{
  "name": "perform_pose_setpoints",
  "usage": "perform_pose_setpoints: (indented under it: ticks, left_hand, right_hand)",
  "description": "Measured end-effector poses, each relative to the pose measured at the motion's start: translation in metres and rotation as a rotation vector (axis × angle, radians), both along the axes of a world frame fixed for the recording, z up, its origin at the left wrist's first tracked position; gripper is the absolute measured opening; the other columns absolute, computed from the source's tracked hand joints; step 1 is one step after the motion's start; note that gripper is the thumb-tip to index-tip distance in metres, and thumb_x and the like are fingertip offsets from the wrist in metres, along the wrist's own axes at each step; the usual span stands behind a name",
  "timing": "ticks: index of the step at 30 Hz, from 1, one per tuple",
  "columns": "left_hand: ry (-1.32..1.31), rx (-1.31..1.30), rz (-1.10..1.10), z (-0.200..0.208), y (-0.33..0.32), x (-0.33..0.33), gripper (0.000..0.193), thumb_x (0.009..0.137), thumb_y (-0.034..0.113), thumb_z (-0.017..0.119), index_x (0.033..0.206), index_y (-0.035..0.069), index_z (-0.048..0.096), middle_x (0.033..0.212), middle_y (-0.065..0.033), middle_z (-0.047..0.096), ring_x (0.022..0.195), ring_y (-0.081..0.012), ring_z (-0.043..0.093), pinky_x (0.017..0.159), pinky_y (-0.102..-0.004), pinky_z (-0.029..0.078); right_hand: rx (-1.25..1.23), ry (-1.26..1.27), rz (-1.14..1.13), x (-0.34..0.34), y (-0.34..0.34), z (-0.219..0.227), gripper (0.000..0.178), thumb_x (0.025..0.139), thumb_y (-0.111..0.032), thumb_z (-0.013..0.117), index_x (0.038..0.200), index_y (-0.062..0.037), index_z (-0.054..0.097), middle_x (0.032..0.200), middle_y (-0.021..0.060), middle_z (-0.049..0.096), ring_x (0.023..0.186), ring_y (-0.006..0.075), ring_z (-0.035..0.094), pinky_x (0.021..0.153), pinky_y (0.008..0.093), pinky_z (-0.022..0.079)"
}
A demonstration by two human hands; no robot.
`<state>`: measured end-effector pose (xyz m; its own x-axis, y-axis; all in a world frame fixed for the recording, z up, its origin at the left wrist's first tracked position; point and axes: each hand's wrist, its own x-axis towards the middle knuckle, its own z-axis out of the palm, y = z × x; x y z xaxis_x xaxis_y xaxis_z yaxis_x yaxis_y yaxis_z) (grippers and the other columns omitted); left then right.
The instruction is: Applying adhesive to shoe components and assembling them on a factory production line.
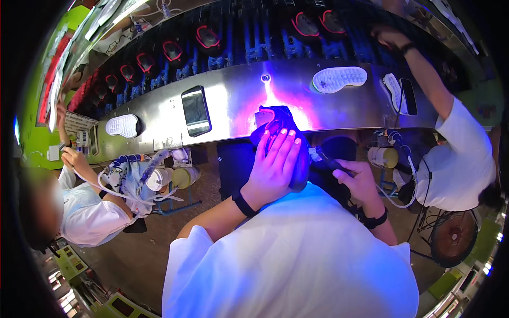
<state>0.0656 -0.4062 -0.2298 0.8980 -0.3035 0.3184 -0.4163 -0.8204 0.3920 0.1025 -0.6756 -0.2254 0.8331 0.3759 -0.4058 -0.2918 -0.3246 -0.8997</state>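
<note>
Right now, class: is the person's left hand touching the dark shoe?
Touching. The head view shows the left hand with fingers spread flat on the dark shoe.
</note>
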Motion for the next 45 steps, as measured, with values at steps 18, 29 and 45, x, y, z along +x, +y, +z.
perform_pose_setpoints:
  ticks: [18, 29, 45]
  left_hand:
    - [-0.045, 0.131, 0.223, 0.024, -0.057, 0.068, 0.081, 0.069, 0.039, 0.082, 0.128, -0.009, 0.055, 0.122, -0.0244, 0.064, 0.119, -0.0378, 0.061, 0.116, -0.0605, 0.026]
    - [0.058, -0.146, 0.177, 0.033, -0.039, 0.115, 0.086, 0.059, 0.037, 0.089, 0.127, -0.005, 0.057, 0.116, -0.0214, 0.068, 0.114, -0.0341, 0.065, 0.116, -0.06, 0.026]
    - [0.375, -0.021, 0.001, 0.023, 0.065, 0.119, 0.109, 0.066, 0.02, 0.085, 0.158, 0.01, 0.026, 0.115, -0.0211, 0.059, 0.099, -0.0418, 0.064, 0.082, -0.0472, 0.055]
  right_hand:
    - [-0.023, -0.049, -0.262, -0.024, -0.02, 0.017, 0.035, 0.089, -0.014, 0.078, 0.119, 0.0017, 0.071, 0.08, 0.0019, 0.067, 0.071, 0.0086, 0.058, 0.067, 0.0243, 0.047]
    - [-0.356, -0.365, -0.078, 0.044, -0.018, 0.058, 0.032, 0.082, -0.006, 0.08, 0.113, 0.0001, 0.073, 0.08, 0.0116, 0.068, 0.069, 0.0146, 0.059, 0.067, 0.0271, 0.047]
    - [0.039, -0.112, -0.126, 0.111, 0.029, 0.003, 0.038, 0.087, -0.009, 0.078, 0.122, 0.0022, 0.07, 0.085, 0.0002, 0.067, 0.069, 0.0078, 0.058, 0.064, 0.0226, 0.046]
